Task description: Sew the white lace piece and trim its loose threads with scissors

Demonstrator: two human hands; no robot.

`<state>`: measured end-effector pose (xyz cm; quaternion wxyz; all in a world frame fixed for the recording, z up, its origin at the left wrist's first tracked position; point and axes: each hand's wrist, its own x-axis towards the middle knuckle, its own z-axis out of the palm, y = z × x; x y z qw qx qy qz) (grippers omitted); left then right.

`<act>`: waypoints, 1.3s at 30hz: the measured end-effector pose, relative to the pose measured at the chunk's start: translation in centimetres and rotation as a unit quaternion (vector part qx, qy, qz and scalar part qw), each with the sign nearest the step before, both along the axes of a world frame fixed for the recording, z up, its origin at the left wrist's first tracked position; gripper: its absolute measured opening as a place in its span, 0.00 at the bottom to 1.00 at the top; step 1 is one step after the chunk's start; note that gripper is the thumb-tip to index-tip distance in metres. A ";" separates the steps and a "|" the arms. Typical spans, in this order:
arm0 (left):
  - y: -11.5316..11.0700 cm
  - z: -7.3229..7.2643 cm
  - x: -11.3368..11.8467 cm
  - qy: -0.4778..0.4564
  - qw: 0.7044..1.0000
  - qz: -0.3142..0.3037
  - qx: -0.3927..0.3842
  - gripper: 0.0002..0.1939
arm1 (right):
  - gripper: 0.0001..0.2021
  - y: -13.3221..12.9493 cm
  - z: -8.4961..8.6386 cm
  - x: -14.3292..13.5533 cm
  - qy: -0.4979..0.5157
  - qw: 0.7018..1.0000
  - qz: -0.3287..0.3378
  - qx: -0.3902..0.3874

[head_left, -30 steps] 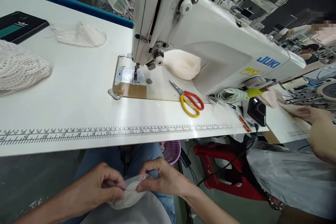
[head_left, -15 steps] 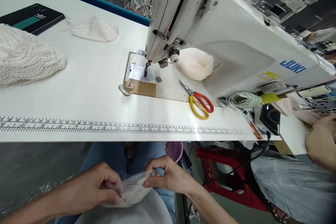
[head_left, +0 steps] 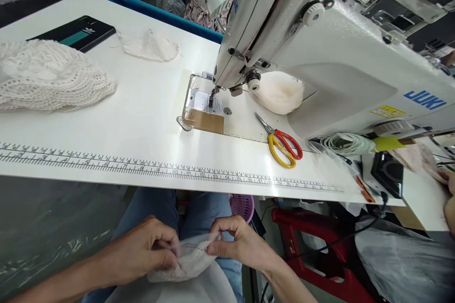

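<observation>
Down in my lap, below the table edge, my left hand (head_left: pixel 145 248) and my right hand (head_left: pixel 236 241) both pinch a small white lace fabric piece (head_left: pixel 188 260). The two hands hold it between fingertips, close together, over a pale cloth on my knees. A white JUKI sewing machine (head_left: pixel 320 57) stands on the white table (head_left: pixel 106 118) ahead, its needle (head_left: pixel 212 97) over the metal plate. Red and yellow scissors (head_left: pixel 280 142) lie on the table to the right of the needle.
A heap of white knitted lace (head_left: pixel 50 75) lies at the table's left, a smaller lace piece (head_left: pixel 151 47) and a dark box (head_left: pixel 76 33) behind it. A pale foam cup (head_left: pixel 280 92) sits under the machine arm. Another person's hand (head_left: pixel 450 199) shows at the far right.
The view has shifted so the table and machine sit further right in frame. My hands stay in my lap, fingers working along the lace piece's edge.
</observation>
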<state>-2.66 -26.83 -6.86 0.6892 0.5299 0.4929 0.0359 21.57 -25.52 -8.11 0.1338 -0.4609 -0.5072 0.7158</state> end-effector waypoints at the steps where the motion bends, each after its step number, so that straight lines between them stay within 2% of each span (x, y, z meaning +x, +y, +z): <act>1: 0.0 0.0 0.0 -0.012 1.000 -0.004 -0.004 0.09 | 0.19 0.0 0.1 0.0 -0.002 1.000 0.002 0.002; 8: 0.6 0.3 -0.9 -0.065 0.997 -0.010 -0.051 0.11 | 0.18 0.0 0.6 -0.4 0.003 1.000 0.009 -0.001; 13: 0.8 0.4 -1.7 -0.059 0.996 -0.021 -0.057 0.10 | 0.20 0.0 0.8 -1.0 0.023 0.999 0.028 -0.007; 17: 0.9 0.8 -0.8 -0.083 0.994 -0.032 -0.063 0.10 | 0.22 0.1 0.9 -1.7 0.020 0.999 0.032 0.003; 19: 0.9 0.7 0.1 -0.070 0.996 -0.028 -0.041 0.06 | 0.22 0.0 0.9 -1.9 0.018 0.999 0.029 0.013; 22: 0.8 0.4 0.8 -0.052 0.998 -0.016 -0.019 0.07 | 0.22 0.0 0.9 -1.7 0.017 1.000 0.022 0.013; 26: 0.6 -0.3 -0.1 -0.069 0.996 0.013 -0.063 0.07 | 0.23 -0.1 0.8 -1.3 0.016 0.999 0.034 0.006; 30: 0.3 -0.5 -0.7 -0.092 0.991 0.015 -0.091 0.06 | 0.22 -0.3 0.6 -1.8 0.017 0.999 0.040 0.021; 35: 0.3 -0.7 0.4 -0.079 0.996 0.011 -0.038 0.11 | 0.20 -0.4 0.7 -2.2 0.005 0.996 0.057 0.075; 39: 0.1 -1.6 0.3 -0.073 0.996 0.017 -0.045 0.12 | 0.19 -0.6 0.6 -1.7 0.003 0.993 0.047 0.108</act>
